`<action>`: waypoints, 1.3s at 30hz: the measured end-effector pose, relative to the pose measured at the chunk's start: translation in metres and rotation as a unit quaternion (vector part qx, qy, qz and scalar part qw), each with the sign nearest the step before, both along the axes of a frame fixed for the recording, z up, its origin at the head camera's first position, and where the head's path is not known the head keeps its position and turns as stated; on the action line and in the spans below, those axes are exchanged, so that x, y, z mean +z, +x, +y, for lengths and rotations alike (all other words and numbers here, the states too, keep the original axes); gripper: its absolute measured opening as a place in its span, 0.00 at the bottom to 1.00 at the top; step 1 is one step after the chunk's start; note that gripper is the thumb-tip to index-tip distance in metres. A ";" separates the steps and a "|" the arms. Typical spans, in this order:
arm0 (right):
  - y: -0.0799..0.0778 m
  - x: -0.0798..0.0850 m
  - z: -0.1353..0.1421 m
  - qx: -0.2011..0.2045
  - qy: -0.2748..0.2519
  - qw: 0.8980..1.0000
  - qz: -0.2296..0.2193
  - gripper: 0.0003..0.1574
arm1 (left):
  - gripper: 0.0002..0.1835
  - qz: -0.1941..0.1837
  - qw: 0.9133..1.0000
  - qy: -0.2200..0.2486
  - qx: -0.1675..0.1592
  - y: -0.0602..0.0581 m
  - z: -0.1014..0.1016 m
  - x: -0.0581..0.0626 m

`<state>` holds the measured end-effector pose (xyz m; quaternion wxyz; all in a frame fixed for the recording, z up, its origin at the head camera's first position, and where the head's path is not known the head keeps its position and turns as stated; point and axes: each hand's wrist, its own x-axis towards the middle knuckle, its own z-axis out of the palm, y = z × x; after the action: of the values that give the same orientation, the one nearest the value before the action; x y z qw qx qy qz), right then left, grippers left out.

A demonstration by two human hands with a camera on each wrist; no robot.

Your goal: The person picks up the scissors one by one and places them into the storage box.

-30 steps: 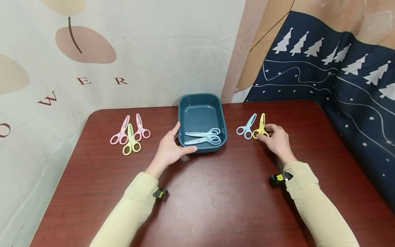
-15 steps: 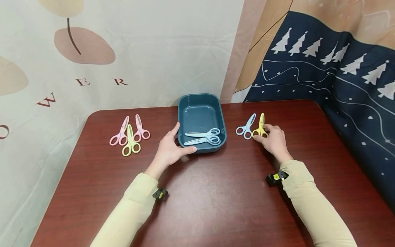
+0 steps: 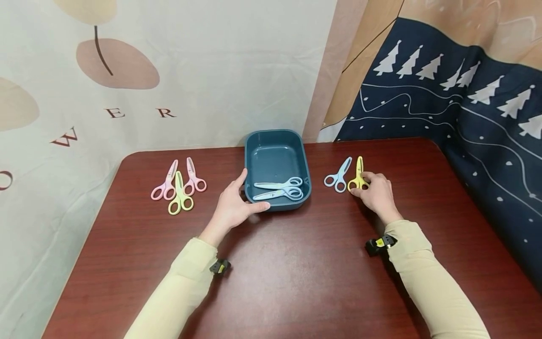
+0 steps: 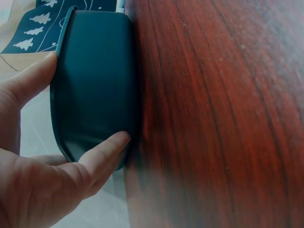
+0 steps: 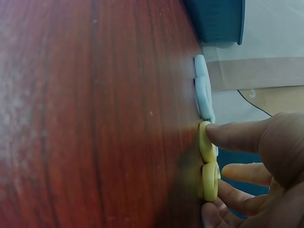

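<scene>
My left hand (image 3: 232, 206) rests at the near left corner of the dark teal plastic box (image 3: 247, 162). Its thumb lies along the front rim, and its extended fingers press the left wall, as the left wrist view also shows. Two pale blue scissors (image 3: 278, 190) lie inside, at the box's near end. To the right of the box, my right hand (image 3: 378, 194) pinches the yellow scissors (image 3: 360, 165) by the finger loops, thumb on one loop and fingers at the other. The blades point away from me. Just left of them lie blue scissors (image 3: 338, 176).
On the left of the table lie two pink scissors (image 3: 165, 183) and one yellow-green pair (image 3: 179, 200), close together. Behind the dark red-brown table (image 3: 288, 273) hangs a pale printed cloth (image 3: 228, 70). A navy cloth with white trees (image 3: 406, 101) hangs at the right.
The right wrist and forearm have shifted slightly left, with the fingers staying at the yellow scissors. The gap to the blue scissors is a little wider. The left hand and the box have not moved.
</scene>
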<state>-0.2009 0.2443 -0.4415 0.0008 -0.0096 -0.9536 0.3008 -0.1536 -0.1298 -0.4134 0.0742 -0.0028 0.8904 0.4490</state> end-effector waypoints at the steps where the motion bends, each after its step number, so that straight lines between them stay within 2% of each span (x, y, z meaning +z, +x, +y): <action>1: 0.000 0.000 0.000 0.000 -0.001 1.000 0.000 0.38 | 0.64 0.000 1.000 0.001 0.000 0.000 0.000 -0.001; 10: 0.000 0.002 -0.003 -0.022 -0.027 0.999 -0.003 0.40 | 0.63 -0.005 1.000 -0.002 0.003 0.001 0.000 0.001; 19: 0.002 0.002 -0.002 -0.028 -0.046 0.998 0.028 0.38 | 0.64 -0.001 1.000 -0.002 -0.001 0.000 0.000 0.001; 30: 0.003 0.006 -0.003 -0.036 -0.078 0.996 0.014 0.40 | 0.64 -0.004 1.000 -0.005 0.002 0.001 0.000 0.002; 35: 0.004 0.005 -0.002 -0.040 -0.093 0.995 0.021 0.36 | 0.64 -0.005 1.000 -0.002 0.001 0.001 0.000 0.002; 39: 0.004 0.005 0.000 -0.059 -0.106 0.992 0.028 0.34 | 0.64 -0.004 1.000 0.001 0.001 0.001 0.000 0.001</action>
<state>-0.1967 0.2441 -0.4368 0.0437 -0.0572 -0.9139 0.3996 -0.1525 -0.1297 -0.4120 0.0767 -0.0055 0.8897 0.4501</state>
